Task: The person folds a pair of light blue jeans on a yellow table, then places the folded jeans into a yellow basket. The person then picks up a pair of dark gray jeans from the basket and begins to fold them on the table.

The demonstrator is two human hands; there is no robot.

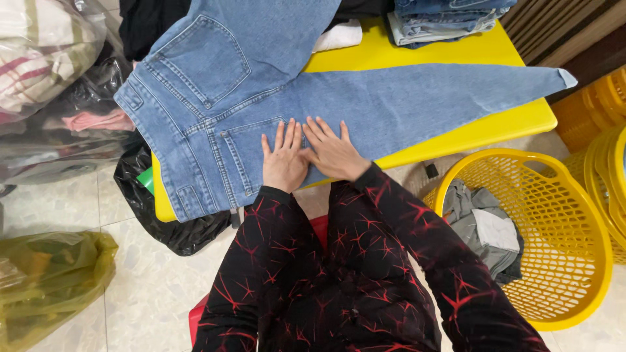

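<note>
Lying spread across a yellow tabletop (495,124), a pair of light blue jeans (274,98) shows its back side, with two stitched patch pockets, belt loops along the waistband and pale orange seams. The waistband hangs off the near left edge of the tabletop, while one leg runs flat to the right, its hem reaching the far right corner. The denim looks evenly washed and mostly smooth.

Both hands rest flat on the jeans just below the seat, side by side and touching at the thumbs. The left hand (284,163) lies palm down with fingers straight and slightly apart, gripping nothing. The right hand (334,154) is likewise flat, fingers spread and extended, pressing on the cloth without holding it. Dark sleeves with a red crackle pattern cover both arms.

A stack of folded jeans (443,19) sits at the far end of the tabletop. A yellow plastic basket (574,261) with grey clothes inside stands on the floor to the right. A black plastic bag (176,231) lies under the tabletop's left edge.
</note>
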